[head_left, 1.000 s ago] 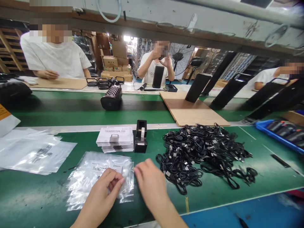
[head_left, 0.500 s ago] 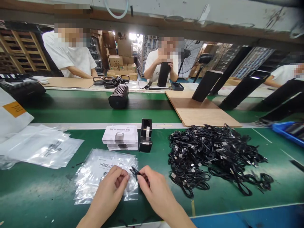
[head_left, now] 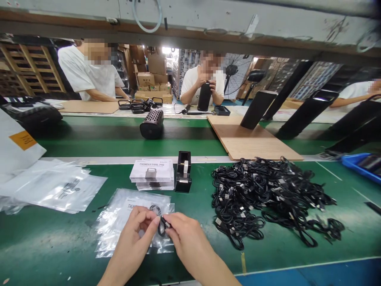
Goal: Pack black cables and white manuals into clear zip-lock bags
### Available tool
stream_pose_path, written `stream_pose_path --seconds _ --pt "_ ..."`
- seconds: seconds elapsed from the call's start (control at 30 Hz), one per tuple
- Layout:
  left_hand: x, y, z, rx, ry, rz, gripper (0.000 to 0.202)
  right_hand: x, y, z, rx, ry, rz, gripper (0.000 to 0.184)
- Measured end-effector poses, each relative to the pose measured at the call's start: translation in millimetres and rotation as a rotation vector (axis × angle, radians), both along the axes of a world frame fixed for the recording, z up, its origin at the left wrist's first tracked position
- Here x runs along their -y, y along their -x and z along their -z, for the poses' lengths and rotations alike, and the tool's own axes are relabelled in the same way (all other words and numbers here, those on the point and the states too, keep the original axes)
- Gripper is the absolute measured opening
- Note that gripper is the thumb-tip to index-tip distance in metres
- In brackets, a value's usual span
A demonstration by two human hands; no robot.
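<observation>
My left hand (head_left: 137, 234) pinches the edge of a clear plastic bag (head_left: 119, 216) that lies on a small stack of such bags on the green table. My right hand (head_left: 186, 238) pinches a coiled black cable (head_left: 160, 224) and holds it at the bag's mouth, partly inside. A printed booklet shows through the bag under my fingers. A large heap of coiled black cables (head_left: 268, 198) lies to the right of my hands.
A stack of booklets (head_left: 152, 173) and a black tape dispenser (head_left: 183, 171) stand behind the bags. Larger clear bags (head_left: 56, 186) lie at the left. A black speaker (head_left: 152, 124) rides the conveyor. A wooden board (head_left: 250, 143), a blue tray (head_left: 361, 165) and people across the line.
My right hand has brought a coiled black cable to the bag that my left hand holds, and the cable now sits at its mouth. The view has shifted a little.
</observation>
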State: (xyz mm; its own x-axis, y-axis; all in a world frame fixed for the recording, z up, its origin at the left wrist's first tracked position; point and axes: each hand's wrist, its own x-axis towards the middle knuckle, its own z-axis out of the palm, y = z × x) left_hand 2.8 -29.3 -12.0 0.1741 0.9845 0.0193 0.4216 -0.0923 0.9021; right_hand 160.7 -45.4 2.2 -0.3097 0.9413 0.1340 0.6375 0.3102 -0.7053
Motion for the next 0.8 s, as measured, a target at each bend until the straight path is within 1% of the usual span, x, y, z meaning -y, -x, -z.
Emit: stream_pose_path --seconds 0.07,0.1,0.13,0.17,0.2,0.27,0.3,0.33,0.37,0.43,0.5,0.57,0.6,0.63,0.67,0.73,0.8 --pt "1 1 -2.2 -0.032 -0.005 0.016 0.020 -5 4 2.9 0.147 -0.050 -0.020 0.016" --pt "2 1 -3.6 -0.041 -0.008 0.025 0.020 -7 7 3.8 0.194 -0.076 -0.006 0.015" --pt "3 1 -5.4 -0.039 -0.011 0.033 0.020 -10 8 3.8 0.196 -0.086 0.019 0.016" --pt "3 1 -7.6 -0.025 -0.010 0.036 0.021 -12 10 2.5 0.147 -0.065 0.040 0.016" --pt "3 1 -10.3 0.002 -0.007 0.032 0.021 -12 10 -0.5 0.055 -0.005 0.045 0.016" --pt "1 1 -17.9 0.082 0.002 0.004 0.021 -12 9 -11.4 -0.164 0.160 0.001 0.024" --pt "-1 2 -22.8 0.126 0.002 -0.016 0.021 -12 8 -19.0 -0.241 0.215 -0.031 0.026" --pt "-2 2 -28.2 0.167 0.000 -0.035 0.020 -12 6 -27.7 -0.280 0.233 -0.056 0.025" --pt "-4 3 -34.0 0.203 -0.003 -0.052 0.020 -14 5 -37.3 -0.276 0.213 -0.071 0.020" --pt "-8 6 -45.5 0.258 -0.021 -0.085 0.019 -22 3 -58.1 -0.185 0.114 -0.087 0.014" --pt "-13 8 -55.3 0.304 -0.066 -0.138 0.020 -34 3 -80.8 -0.104 0.005 -0.135 0.013" --pt "-17 12 -61.6 0.365 -0.116 -0.214 0.022 -47 3 -104.6 -0.088 -0.108 -0.253 0.015" --pt "-18 14 -63.1 0.407 -0.126 -0.236 0.025 -52 3 -116.4 -0.102 -0.146 -0.339 0.015" --pt "-20 15 -63.5 0.450 -0.113 -0.226 0.031 -56 3 -127.6 -0.118 -0.166 -0.433 0.015" --pt "-20 17 -62.7 0.498 -0.085 -0.187 0.040 -58 2 -137.9 -0.129 -0.167 -0.522 0.015" --pt "-19 19 -58.5 0.595 0.005 -0.035 0.061 -57 0 -153.9 -0.134 -0.144 -0.632 0.014" --pt "-13 20 -52.6 0.660 0.112 0.158 0.072 -53 -2 -163.1 -0.123 -0.133 -0.666 0.015"
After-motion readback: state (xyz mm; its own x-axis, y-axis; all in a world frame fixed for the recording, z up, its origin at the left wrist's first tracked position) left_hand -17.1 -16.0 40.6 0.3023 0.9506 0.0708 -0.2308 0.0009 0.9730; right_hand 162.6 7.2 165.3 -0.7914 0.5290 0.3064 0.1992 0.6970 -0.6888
